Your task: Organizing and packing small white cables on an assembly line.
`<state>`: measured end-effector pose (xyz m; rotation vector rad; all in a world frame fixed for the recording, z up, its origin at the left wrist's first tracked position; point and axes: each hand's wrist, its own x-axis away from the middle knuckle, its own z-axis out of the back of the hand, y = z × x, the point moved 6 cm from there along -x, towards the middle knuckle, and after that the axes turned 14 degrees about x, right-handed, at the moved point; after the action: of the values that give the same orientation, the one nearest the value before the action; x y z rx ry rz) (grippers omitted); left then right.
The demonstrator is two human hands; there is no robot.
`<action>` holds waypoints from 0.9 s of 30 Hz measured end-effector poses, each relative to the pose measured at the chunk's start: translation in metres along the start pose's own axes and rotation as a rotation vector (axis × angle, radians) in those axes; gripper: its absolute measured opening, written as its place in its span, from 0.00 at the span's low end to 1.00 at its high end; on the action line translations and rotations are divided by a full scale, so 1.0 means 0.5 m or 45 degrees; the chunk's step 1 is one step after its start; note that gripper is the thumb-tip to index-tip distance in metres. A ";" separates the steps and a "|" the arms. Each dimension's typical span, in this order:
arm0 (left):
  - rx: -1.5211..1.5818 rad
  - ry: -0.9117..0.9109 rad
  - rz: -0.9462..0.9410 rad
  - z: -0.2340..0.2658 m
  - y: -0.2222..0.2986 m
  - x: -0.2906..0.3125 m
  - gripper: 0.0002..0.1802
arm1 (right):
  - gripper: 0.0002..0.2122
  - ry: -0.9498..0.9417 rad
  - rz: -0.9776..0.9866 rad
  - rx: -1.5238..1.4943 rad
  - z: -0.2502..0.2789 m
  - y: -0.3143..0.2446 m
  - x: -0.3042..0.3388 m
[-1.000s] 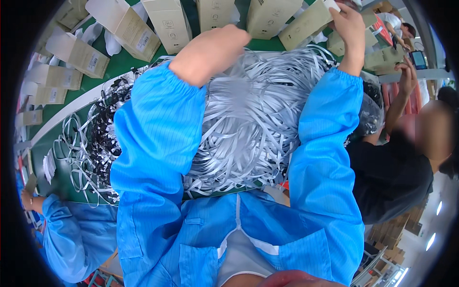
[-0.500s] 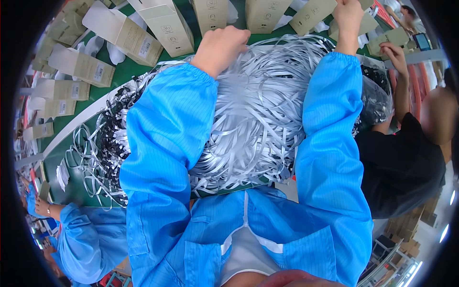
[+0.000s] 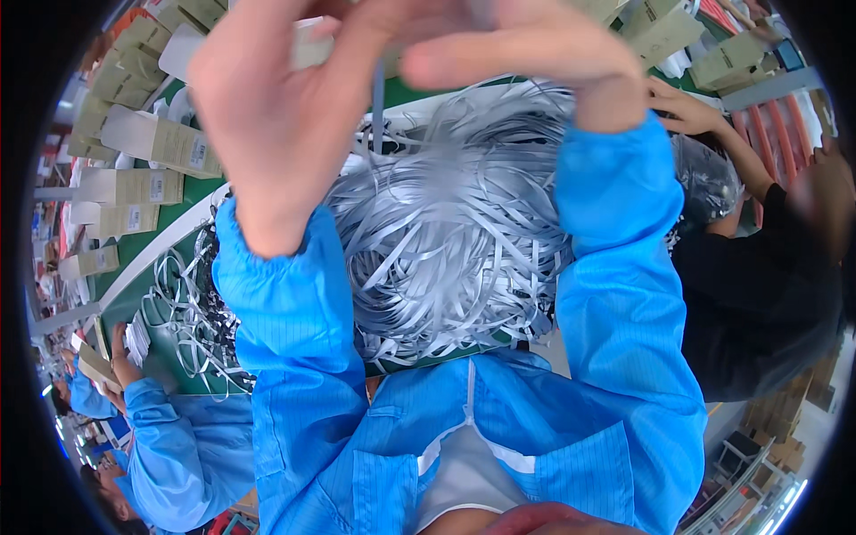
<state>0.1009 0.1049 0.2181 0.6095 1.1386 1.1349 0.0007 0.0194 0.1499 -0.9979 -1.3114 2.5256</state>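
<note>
Both hands have come up from the far side of the table, close under the camera. The left hand (image 3: 276,116) and right hand (image 3: 526,53) meet, fingers pinched on a thin grey strip (image 3: 378,98) hanging toward the near heap of strips (image 3: 446,232); one strip seems picked out.

I'm on a factory packing line: a green tabletop (image 3: 169,234) heaped with grey straps (image 3: 446,241), rows of small boxes (image 3: 147,143), co-workers (image 3: 178,446) in blue smocks beside me.
</note>
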 end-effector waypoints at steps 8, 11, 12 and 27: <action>0.184 0.707 -1.012 0.109 -0.063 0.023 0.06 | 0.18 -0.912 -0.232 -0.449 -0.098 0.018 0.016; 0.508 1.003 -1.038 0.184 -0.057 0.057 0.09 | 0.15 -0.528 -0.481 0.091 -0.010 -0.007 0.010; 0.585 1.042 -0.987 0.185 -0.077 0.051 0.10 | 0.15 -0.514 -0.489 0.102 0.011 -0.022 0.016; 0.988 -0.303 -0.211 -0.119 -0.110 -0.005 0.51 | 0.11 0.001 -0.163 0.856 0.075 -0.070 0.060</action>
<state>0.0670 0.0740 0.1511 1.1837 1.3801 0.4296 -0.0516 0.0271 0.1768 -0.7283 -0.4260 2.5613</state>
